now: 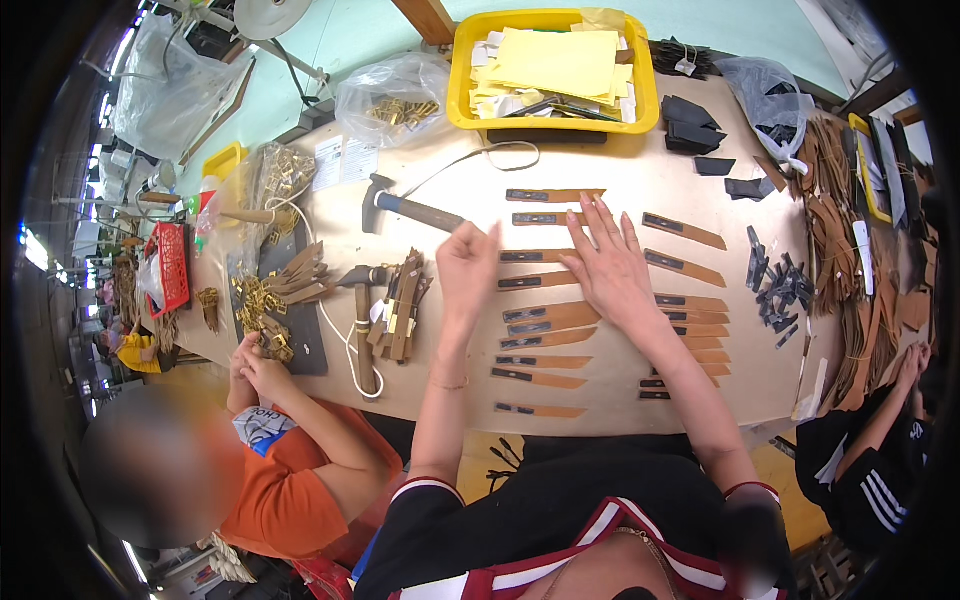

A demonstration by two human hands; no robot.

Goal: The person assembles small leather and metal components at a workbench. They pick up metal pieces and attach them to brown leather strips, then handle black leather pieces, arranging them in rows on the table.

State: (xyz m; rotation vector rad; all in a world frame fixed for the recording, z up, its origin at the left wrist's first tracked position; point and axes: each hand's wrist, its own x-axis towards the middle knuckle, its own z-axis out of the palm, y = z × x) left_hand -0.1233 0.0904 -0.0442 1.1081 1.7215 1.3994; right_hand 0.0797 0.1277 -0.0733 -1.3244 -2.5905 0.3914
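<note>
My left hand point(470, 272) is curled closed beside the end of a hammer's handle point(425, 212). Whether anything is inside its fingers is hidden. My right hand point(608, 262) lies flat with fingers spread, over the right ends of tan leather strips point(568, 256). Each strip has a small black piece on its left end. Several more strips point(545, 334) lie in a column below, and another column point(690, 318) runs beside my right forearm, which partly covers it. Two strips point(685, 230) sit apart to the right of my hand.
A yellow tray point(650, 100) of papers stands at the back. Left are bags of brass-coloured hardware point(405, 110), a second hammer point(363, 330) and a leather bundle point(405, 305). Black pieces point(780, 290) and brown straps point(832, 215) lie right. A person in orange point(300, 480) sits left; another point(870, 450) is right.
</note>
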